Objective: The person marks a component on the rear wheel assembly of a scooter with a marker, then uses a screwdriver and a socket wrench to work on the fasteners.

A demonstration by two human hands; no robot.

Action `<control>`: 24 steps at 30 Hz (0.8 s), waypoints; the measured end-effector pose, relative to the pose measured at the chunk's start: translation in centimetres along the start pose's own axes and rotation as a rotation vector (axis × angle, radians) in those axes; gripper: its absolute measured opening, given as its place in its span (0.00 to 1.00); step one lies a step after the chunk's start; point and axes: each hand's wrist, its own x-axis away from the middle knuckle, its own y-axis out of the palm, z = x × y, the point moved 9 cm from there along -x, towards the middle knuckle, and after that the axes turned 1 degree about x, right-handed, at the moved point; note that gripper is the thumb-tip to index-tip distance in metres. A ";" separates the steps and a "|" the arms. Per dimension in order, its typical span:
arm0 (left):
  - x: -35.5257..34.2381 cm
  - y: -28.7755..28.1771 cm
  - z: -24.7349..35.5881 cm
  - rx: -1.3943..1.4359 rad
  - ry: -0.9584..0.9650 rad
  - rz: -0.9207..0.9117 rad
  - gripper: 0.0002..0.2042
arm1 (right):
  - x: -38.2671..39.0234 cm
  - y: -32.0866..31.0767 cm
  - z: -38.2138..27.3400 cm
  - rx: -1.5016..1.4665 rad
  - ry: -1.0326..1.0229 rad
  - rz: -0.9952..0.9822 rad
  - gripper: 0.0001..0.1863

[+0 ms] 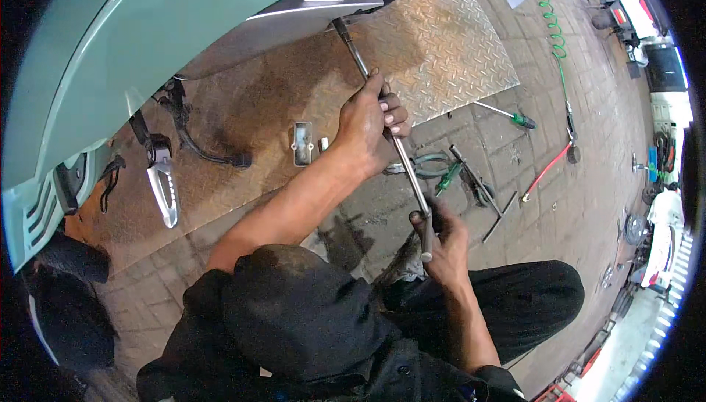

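Note:
A long chrome T-handle socket wrench (408,163) slants from beneath the scooter's grey lower cover (294,26) down toward me. Its dark socket end meets the underside of that cover; the fastener there is hidden. My left hand (368,119) is closed around the middle of the shaft, fingers wrapped over it. At the near end, my right hand (446,246) grips the crossbar, whose round tip sticks out below the fingers. Above and to the left is the pale green scooter body (140,42). Its silver footrest (163,192) hangs down near a black stand (195,137).
A rusty tread-plate sheet (456,49) lies under the scooter, holding a small rectangular metal part (302,143). On the paving are pliers (430,158), a green screwdriver (523,120) and another T-handle wrench (482,189). A green coiled air hose (548,16) runs along the right, joined to a red hose (546,174).

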 end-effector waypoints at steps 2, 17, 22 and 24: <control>0.1 -0.1 0.5 -0.014 0.007 -0.011 0.13 | 0.0 -0.3 -3.5 0.631 -0.117 0.070 0.18; -1.9 -10.6 4.7 -2.562 0.576 0.233 0.23 | -2.5 5.1 -1.2 -1.413 0.450 -0.395 0.30; -4.2 -12.8 3.5 -2.879 0.382 0.157 0.10 | -2.6 5.8 1.0 -1.300 0.491 -0.330 0.29; -4.6 -11.8 3.5 -2.826 0.360 0.164 0.11 | -1.5 5.2 5.1 -1.325 0.511 -0.107 0.29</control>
